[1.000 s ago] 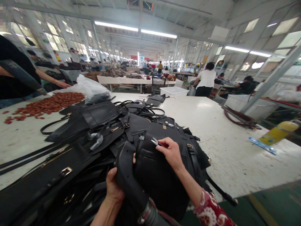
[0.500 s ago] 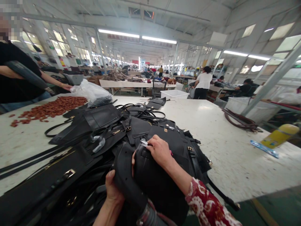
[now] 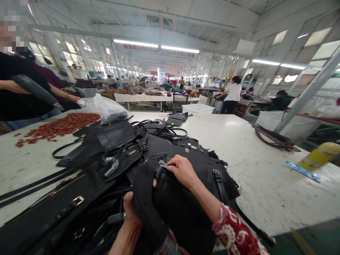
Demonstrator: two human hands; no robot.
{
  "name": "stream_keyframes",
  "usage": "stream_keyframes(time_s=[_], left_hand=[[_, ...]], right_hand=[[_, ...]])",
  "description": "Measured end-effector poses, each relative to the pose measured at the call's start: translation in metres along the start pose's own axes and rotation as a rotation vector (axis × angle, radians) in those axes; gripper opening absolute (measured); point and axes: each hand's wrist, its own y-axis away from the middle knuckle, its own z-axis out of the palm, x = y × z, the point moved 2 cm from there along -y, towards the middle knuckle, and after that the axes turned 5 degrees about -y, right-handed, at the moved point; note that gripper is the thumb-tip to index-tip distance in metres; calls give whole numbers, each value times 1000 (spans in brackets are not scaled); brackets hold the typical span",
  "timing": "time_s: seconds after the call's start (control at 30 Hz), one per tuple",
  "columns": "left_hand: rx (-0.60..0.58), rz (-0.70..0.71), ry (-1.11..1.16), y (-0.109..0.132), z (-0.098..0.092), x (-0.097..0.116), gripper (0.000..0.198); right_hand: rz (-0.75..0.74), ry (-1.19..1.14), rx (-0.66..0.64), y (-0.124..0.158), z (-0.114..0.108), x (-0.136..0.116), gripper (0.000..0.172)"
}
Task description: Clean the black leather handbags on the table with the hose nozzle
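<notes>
A black leather bag [image 3: 180, 212] stands in front of me, with a curved, padded-looking side piece [image 3: 143, 182] rising at its left. My left hand [image 3: 132, 210] is wrapped around that curved piece, thumb on the near side and a fingertip showing beyond it. My right hand [image 3: 183, 170] is closed in a pinch on a small thin metal blade [image 3: 164, 165], whose tip lies by the bag's top edge. The blade's handle, if any, is hidden in the hand. A grey ribbed part [image 3: 170, 244] shows below the curved piece; its kind is unclear.
More black bags [image 3: 117, 136] with straps and gold buckles lie heaped on the white table [image 3: 225, 132]. Brown pieces [image 3: 63, 125] and a plastic bag [image 3: 103, 106] lie left, near a co-worker's arm. A yellow bottle [image 3: 318, 156] and coiled brown straps [image 3: 273, 138] lie right.
The view has shifted slightly. The curved piece and my left hand sit a little further right in view. My right hand keeps its pinch on the blade at the bag's top edge.
</notes>
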Motion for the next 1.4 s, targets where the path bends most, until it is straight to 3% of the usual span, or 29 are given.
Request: stream_keyframes(time_s=[0.17, 0.33, 0.47, 0.7, 0.97, 1.23, 1.4], left_hand=[[37, 41, -16, 0, 10, 3, 43], [-17, 10, -8, -1, 2, 0, 45], [46, 41, 7, -1, -5, -3, 46], [1, 31, -42, -2, 3, 0, 46], [160, 79, -26, -2, -12, -4, 50], [209, -37, 73, 6, -14, -6, 47], [310, -7, 87, 6, -18, -8, 47]], right_hand=[[-26, -33, 22, 1, -2, -2, 9], [-71, -50, 46, 11, -2, -6, 10], [-100, -75, 54, 16, -2, -5, 9], [-124, -142, 62, 10, -3, -2, 8], [-60, -217, 186, 9, 2, 4, 11], [-192, -138, -4, 40, 0, -16, 11], [-171, 0, -1, 39, 11, -25, 12]])
